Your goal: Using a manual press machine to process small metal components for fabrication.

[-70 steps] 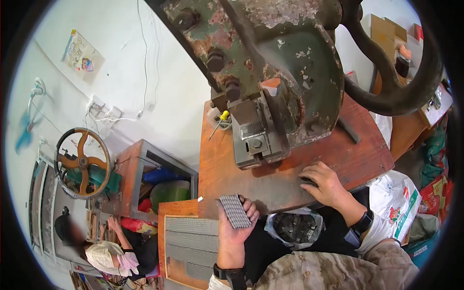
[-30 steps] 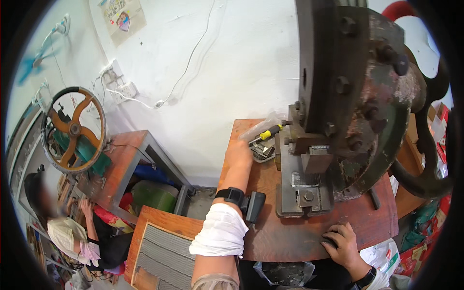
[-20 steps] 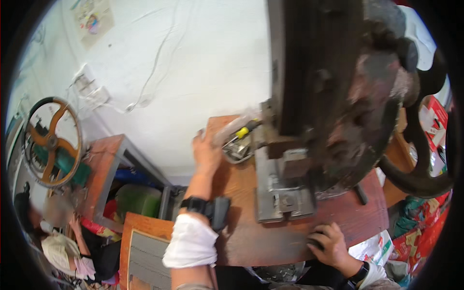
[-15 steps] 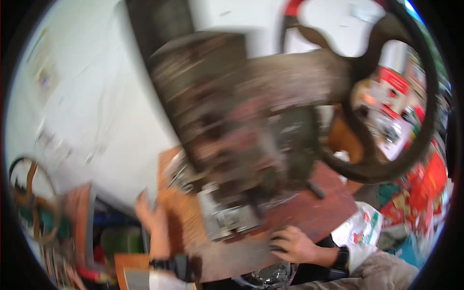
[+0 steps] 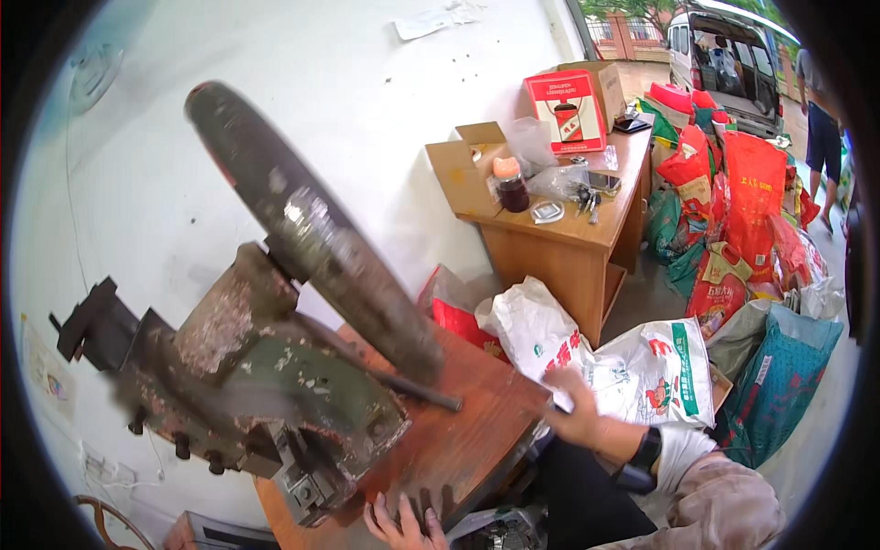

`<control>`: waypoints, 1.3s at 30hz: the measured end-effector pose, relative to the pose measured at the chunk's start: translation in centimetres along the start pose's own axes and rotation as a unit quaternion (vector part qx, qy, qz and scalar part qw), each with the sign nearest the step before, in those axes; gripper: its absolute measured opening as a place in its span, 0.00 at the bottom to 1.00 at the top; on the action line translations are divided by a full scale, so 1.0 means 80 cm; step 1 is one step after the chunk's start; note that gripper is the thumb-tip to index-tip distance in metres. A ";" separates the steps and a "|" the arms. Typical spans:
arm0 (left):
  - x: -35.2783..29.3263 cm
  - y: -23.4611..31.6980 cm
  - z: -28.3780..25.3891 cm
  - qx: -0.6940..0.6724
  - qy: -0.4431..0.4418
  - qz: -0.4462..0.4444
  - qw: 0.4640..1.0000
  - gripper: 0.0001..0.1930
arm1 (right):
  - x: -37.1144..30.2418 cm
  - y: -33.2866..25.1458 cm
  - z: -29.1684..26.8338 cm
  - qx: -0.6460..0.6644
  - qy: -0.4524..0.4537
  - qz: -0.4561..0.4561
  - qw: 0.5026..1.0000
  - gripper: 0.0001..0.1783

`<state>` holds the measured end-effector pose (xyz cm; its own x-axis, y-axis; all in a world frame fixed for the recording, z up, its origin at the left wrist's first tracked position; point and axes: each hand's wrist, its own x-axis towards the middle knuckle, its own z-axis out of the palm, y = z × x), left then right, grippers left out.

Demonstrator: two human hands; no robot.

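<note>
A worn green hand press (image 5: 293, 394) stands on the reddish-brown wooden table (image 5: 486, 403), its large dark handwheel (image 5: 316, 229) seen nearly edge-on. My left hand (image 5: 401, 527) rests at the near table edge with its fingers spread and nothing in them. Beside it is the metal die block (image 5: 307, 490) at the foot of the press. At the table's right edge, in front of a white woven bag (image 5: 541, 325), my right hand (image 5: 587, 417) is raised. Its fingers are smeared by motion, and I cannot make out whether they hold anything. A dark band circles the right wrist.
Below the near table edge sits a container of small metal parts (image 5: 504, 532). A wooden desk (image 5: 550, 238) further back carries boxes, a dark jar (image 5: 510, 188) and keys. Red and teal sacks (image 5: 756, 202) pile up at the right. A person (image 5: 816, 119) stands near a van (image 5: 724, 64).
My view has swung right, so the press now appears further left and the desk and sacks show fully. My right hand has left the table top and risen over its right edge.
</note>
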<state>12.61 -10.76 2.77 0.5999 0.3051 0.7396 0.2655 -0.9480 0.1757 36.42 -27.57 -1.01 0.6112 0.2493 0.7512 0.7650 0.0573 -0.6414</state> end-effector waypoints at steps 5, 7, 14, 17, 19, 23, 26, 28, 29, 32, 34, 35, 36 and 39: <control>0.005 -0.007 0.051 0.040 -0.043 -0.048 0.997 0.27 | 0.149 0.160 -0.061 -0.223 -0.009 -0.144 0.964 0.22; 0.003 -0.011 0.061 0.053 -0.077 -0.076 0.993 0.31 | 0.212 0.216 -0.053 -0.255 -0.009 -0.161 0.953 0.21; -0.005 0.002 0.057 0.020 -0.151 -0.212 0.965 0.34 | 0.375 0.373 -0.007 -0.281 0.118 0.109 0.946 0.58; -0.005 0.009 0.063 0.049 -0.144 -0.175 0.973 0.35 | 0.413 0.404 0.014 -0.265 0.145 0.202 0.932 0.71; 0.006 0.019 0.069 0.050 -0.160 -0.177 0.970 0.36 | 0.426 0.408 0.016 -0.259 0.137 0.274 0.916 0.69; 0.021 0.033 0.070 0.041 -0.205 -0.192 0.959 0.40 | 0.424 0.430 0.031 -0.190 0.170 0.271 0.928 0.63; 0.007 0.021 0.065 0.098 -0.216 -0.150 0.960 0.41 | 0.415 0.403 0.018 -0.144 0.210 0.186 0.949 0.57; 0.003 0.023 0.062 0.072 -0.197 -0.203 0.957 0.41 | 0.400 0.348 0.010 -0.120 0.205 0.152 0.959 0.52; 0.007 0.018 0.061 0.068 -0.203 -0.224 0.951 0.41 | 0.385 0.320 -0.003 -0.086 0.180 0.123 0.972 0.51; 0.002 -0.001 0.063 0.076 -0.153 -0.161 0.972 0.40 | 0.327 0.230 -0.036 0.101 0.092 0.124 0.983 0.50; 0.000 0.000 0.063 0.062 -0.076 -0.088 0.991 0.32 | 0.268 0.170 -0.062 0.071 0.004 0.104 0.992 0.51; -0.011 0.002 0.061 0.035 -0.029 -0.054 0.997 0.30 | 0.231 0.144 -0.069 0.067 -0.040 0.107 0.991 0.52; -0.011 0.004 0.067 0.000 0.018 -0.010 1.000 0.28 | 0.201 0.104 -0.083 0.065 -0.037 0.109 0.991 0.53; -0.011 0.081 0.064 -0.379 -0.092 -0.306 0.868 0.26 | 0.100 0.017 -0.091 0.199 -0.195 0.208 0.938 0.56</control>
<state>17.68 -16.73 -0.02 0.6512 0.7155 0.2529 0.0453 -0.3693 0.9282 43.83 -32.50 5.30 0.6602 0.6596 0.3592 0.2927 0.2144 -0.9318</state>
